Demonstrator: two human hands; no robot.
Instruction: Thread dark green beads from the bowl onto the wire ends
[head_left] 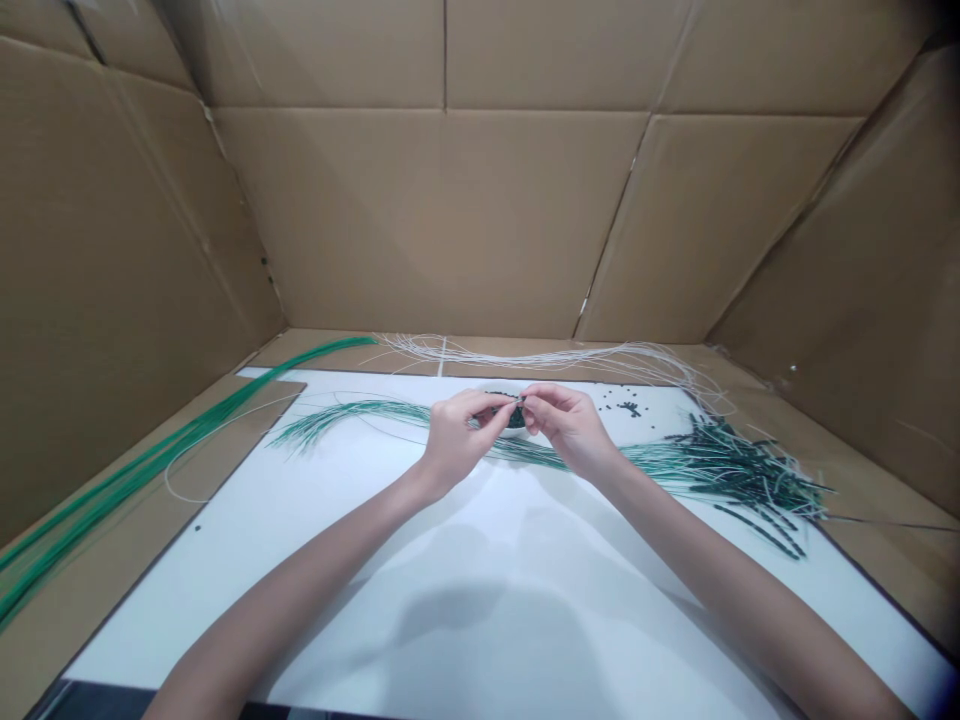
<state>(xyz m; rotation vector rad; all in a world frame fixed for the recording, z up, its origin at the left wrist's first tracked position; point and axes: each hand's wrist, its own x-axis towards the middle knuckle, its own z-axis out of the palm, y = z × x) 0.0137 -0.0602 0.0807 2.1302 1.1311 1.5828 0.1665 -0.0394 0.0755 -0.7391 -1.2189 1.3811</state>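
My left hand point(465, 425) and my right hand point(570, 420) meet at their fingertips in the middle of the board. Both are closed in a pinch, with a tiny dark thing between them that is too small to name. Just beneath the fingers stands a small bowl point(495, 388) of dark beads, partly hidden by the hands. Behind and under my wrists runs a bundle of green wires point(375, 408). Its right end spreads into a pile of dark beaded strands point(742, 465).
White wires point(525, 358) lie along the back edge of the white board point(337, 600). Loose dark beads point(631, 409) are scattered right of the bowl. A long green wire bundle point(187, 432) lies at the left on cardboard. Cardboard walls point(450, 220) enclose the back and sides.
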